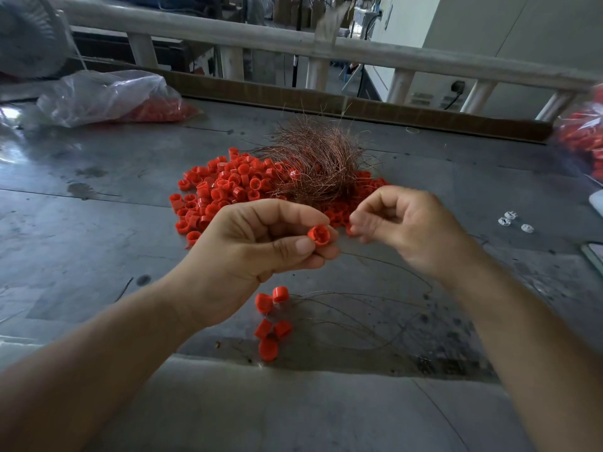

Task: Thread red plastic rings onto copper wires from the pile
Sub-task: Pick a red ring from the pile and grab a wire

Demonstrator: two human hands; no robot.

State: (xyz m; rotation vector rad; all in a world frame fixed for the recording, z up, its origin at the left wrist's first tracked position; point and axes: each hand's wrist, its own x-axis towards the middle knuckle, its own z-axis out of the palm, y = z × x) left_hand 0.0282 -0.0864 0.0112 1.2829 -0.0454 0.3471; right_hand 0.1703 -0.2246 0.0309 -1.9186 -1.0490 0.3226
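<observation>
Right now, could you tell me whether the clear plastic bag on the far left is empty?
Not empty: red rings show through the clear plastic bag, heaped at its right end; the rest lies slack.

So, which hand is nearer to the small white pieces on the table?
Right. The right hand is left of the white pieces, apart from them; the left hand, pinching a red ring, is much farther left.
</observation>
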